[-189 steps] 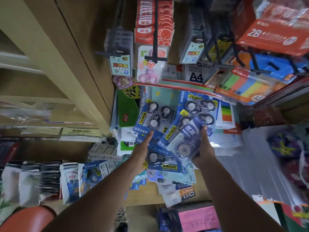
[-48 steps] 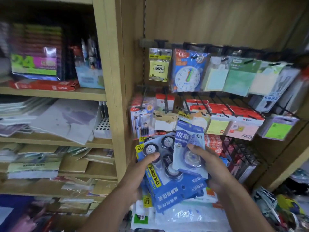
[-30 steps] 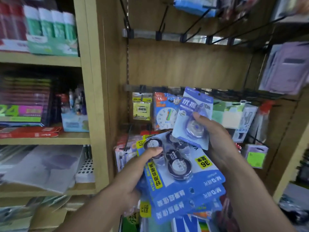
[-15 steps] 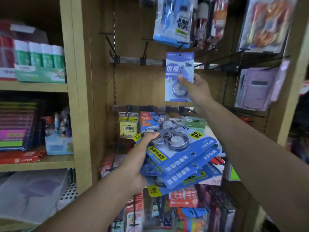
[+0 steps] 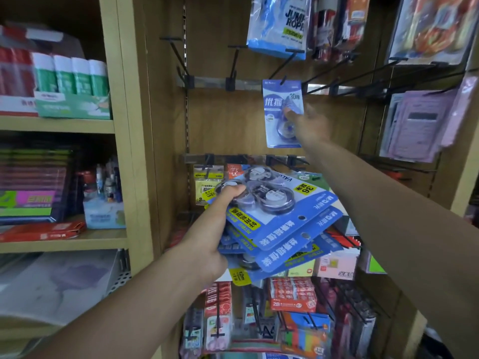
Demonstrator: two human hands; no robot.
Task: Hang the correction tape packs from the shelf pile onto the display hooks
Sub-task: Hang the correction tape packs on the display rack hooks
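Note:
My right hand (image 5: 309,124) pinches a single light-blue correction tape pack (image 5: 278,112) and holds it up against the back panel, its top hole at a black display hook (image 5: 278,66) on the upper rail. My left hand (image 5: 210,239) grips a fanned stack of several blue multi-roll correction tape packs (image 5: 282,224) at chest height, thumb on top of the clear blister. The hooks to the left on the upper rail (image 5: 234,62) carry nothing.
A blue jump rope pack (image 5: 278,27) hangs above the hook. Lilac packs (image 5: 417,125) hang to the right. Sticky notes and red boxes (image 5: 293,296) fill the lower hooks. A wooden upright (image 5: 132,151) separates shelves with glue sticks (image 5: 70,73) on the left.
My right hand has lifted the single pack from beside the stack up to the upper rail's hook. My left hand has kept hold of the stack, raising it slightly.

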